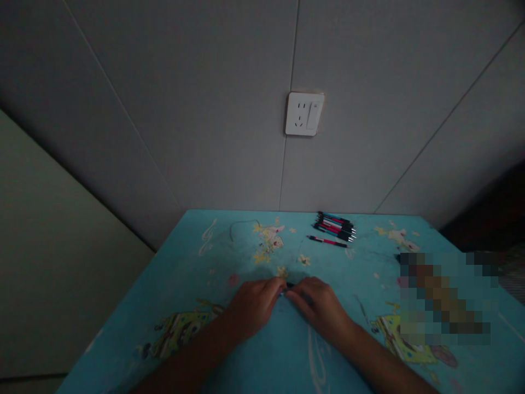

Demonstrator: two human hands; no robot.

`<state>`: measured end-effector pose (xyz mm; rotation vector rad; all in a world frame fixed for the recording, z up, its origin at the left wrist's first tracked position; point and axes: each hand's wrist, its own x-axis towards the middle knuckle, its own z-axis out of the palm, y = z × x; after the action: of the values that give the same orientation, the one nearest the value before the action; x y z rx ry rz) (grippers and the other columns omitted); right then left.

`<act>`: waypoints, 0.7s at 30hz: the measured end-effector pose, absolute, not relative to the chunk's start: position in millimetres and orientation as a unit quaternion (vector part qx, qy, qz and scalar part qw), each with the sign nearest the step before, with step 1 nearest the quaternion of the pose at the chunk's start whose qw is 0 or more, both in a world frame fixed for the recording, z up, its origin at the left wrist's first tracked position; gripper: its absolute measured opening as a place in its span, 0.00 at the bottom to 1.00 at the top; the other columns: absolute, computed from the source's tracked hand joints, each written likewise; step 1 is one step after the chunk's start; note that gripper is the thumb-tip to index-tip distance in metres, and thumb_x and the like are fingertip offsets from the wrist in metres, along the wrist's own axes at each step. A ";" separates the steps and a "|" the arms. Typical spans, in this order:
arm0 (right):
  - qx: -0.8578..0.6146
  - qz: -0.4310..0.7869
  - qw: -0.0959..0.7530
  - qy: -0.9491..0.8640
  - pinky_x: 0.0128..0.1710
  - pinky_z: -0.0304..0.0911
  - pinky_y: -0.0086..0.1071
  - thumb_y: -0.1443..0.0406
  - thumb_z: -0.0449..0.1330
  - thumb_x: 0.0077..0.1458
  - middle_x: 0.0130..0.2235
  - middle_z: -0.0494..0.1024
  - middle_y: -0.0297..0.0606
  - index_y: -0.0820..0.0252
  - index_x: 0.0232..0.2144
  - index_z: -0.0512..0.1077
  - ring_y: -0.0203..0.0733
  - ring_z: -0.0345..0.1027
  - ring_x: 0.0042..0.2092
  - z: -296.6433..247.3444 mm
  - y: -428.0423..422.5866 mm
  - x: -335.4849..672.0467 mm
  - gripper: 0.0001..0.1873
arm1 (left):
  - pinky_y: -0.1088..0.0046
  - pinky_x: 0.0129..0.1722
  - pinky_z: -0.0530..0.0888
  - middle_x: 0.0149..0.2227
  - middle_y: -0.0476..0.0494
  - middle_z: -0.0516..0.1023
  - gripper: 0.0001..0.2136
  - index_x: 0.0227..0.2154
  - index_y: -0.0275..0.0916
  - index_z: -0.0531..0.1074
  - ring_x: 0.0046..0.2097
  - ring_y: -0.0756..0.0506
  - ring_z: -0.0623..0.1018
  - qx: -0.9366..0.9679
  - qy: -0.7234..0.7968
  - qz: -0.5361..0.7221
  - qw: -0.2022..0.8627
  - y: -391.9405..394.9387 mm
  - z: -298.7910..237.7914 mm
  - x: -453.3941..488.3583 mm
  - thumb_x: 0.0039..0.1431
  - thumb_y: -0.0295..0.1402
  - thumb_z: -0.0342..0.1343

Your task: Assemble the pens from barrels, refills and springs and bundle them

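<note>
My left hand (253,306) and my right hand (320,307) rest close together on a light blue table (229,350) printed with cartoon figures. Their fingertips meet around a small dark object (289,286), likely a pen, pinched between them; most of it is hidden. Both hands have curled fingers. A bundle of several pens (335,225) with red, blue and black barrels lies at the far side of the table. One red pen (327,241) lies apart just in front of that bundle.
A white wall socket with a switch (304,114) sits on the grey panelled wall behind the table. A thin wire loop (241,225) lies at the table's far left. A blurred patch (445,298) covers the right side. The room is dim.
</note>
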<state>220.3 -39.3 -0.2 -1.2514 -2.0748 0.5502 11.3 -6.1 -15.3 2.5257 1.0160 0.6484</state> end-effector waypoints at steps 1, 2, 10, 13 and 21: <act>-0.474 0.212 0.327 -0.789 0.41 0.66 0.34 0.61 0.57 0.64 0.34 0.78 0.35 0.55 0.36 0.75 0.40 0.72 0.37 0.5 -39.2 220.2 0.08 | 0.72 0.36 0.74 0.37 0.45 0.80 0.09 0.46 0.41 0.67 0.37 0.46 0.81 0.889 0.359 0.226 0.171 -7.0 -14.0 11.5 0.69 0.29 0.43; -0.471 0.215 0.334 -0.787 0.41 0.66 0.34 0.61 0.57 0.64 0.34 0.78 0.35 0.55 0.37 0.75 0.40 0.72 0.37 1.1 -39.0 220.1 0.07 | 0.72 0.35 0.74 0.36 0.45 0.80 0.09 0.46 0.41 0.67 0.36 0.46 0.81 0.889 0.362 0.223 0.170 -7.9 -12.8 11.8 0.69 0.29 0.43; -0.475 0.222 0.359 -0.772 0.39 0.66 0.34 0.64 0.56 0.64 0.34 0.75 0.37 0.57 0.36 0.73 0.41 0.70 0.36 -1.6 -39.9 214.3 0.07 | 0.70 0.38 0.75 0.37 0.44 0.80 0.10 0.47 0.40 0.66 0.38 0.45 0.81 0.880 0.368 0.232 0.192 -10.8 -15.8 17.2 0.70 0.28 0.42; -0.482 0.206 0.377 -0.763 0.39 0.66 0.35 0.64 0.56 0.64 0.34 0.76 0.38 0.57 0.36 0.73 0.41 0.70 0.36 1.2 -39.0 215.8 0.07 | 0.67 0.42 0.75 0.46 0.41 0.79 0.14 0.56 0.41 0.62 0.43 0.44 0.80 0.877 0.370 0.242 0.189 -9.1 -18.9 17.7 0.70 0.30 0.42; -0.528 0.133 0.389 -0.743 0.44 0.66 0.40 0.62 0.56 0.64 0.38 0.78 0.41 0.56 0.36 0.74 0.46 0.72 0.41 15.2 -27.3 239.6 0.08 | 0.70 0.36 0.72 0.39 0.46 0.79 0.10 0.45 0.44 0.70 0.38 0.44 0.80 0.864 0.451 0.208 0.086 1.4 -12.6 11.2 0.70 0.37 0.45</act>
<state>239.6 -27.3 15.2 -1.3432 -1.8880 0.3388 11.2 1.4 -12.6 2.5746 1.3433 0.6213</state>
